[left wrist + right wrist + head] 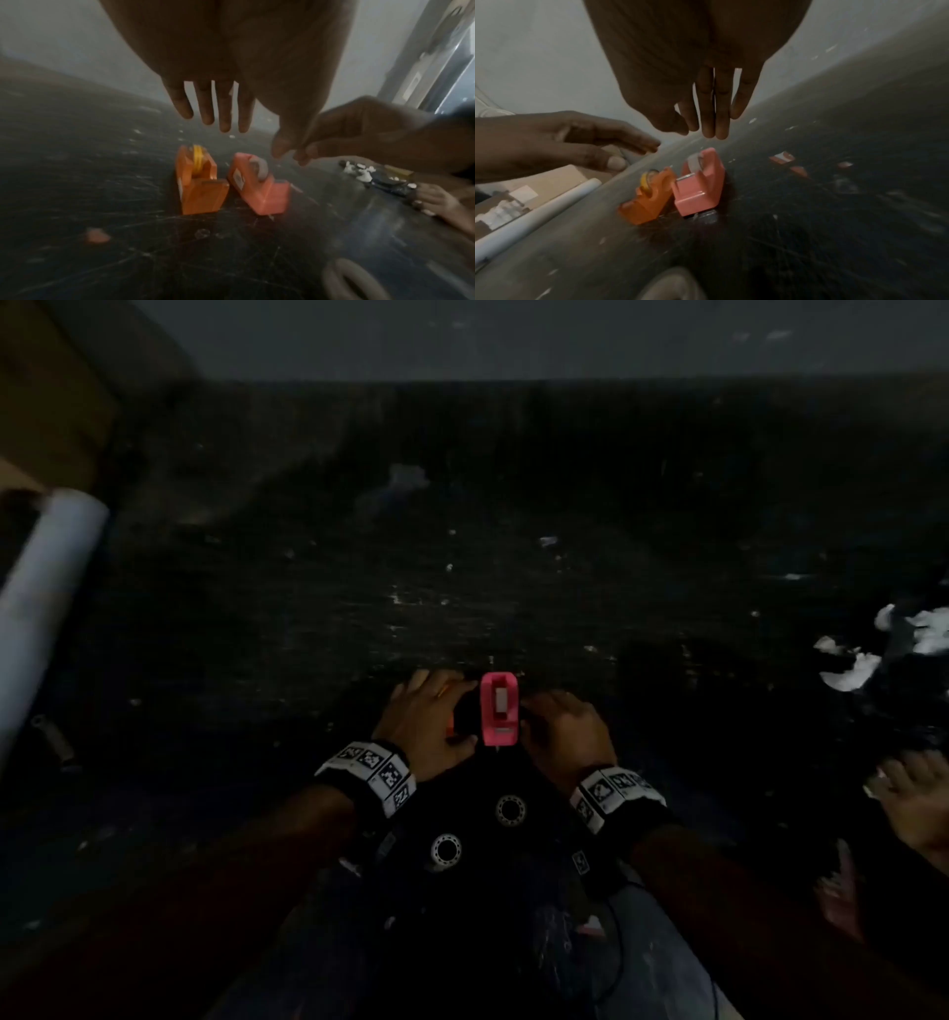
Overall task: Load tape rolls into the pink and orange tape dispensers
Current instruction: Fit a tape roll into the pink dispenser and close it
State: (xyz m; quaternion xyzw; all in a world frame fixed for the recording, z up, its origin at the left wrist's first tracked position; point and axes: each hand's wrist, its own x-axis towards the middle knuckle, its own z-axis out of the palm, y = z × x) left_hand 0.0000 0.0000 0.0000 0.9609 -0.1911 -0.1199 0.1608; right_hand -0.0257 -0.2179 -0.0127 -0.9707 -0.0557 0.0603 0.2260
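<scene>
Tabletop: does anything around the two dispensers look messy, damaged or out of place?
The dark table is scratched and littered with pale scraps. Both dispensers, orange and pink, stand upright, each holding a roll. Nothing spilled.

Black wristbands (369,775) with white square-code tags on both wrists, dark red sleeves (719,891), blue jeans (657,968)
</scene>
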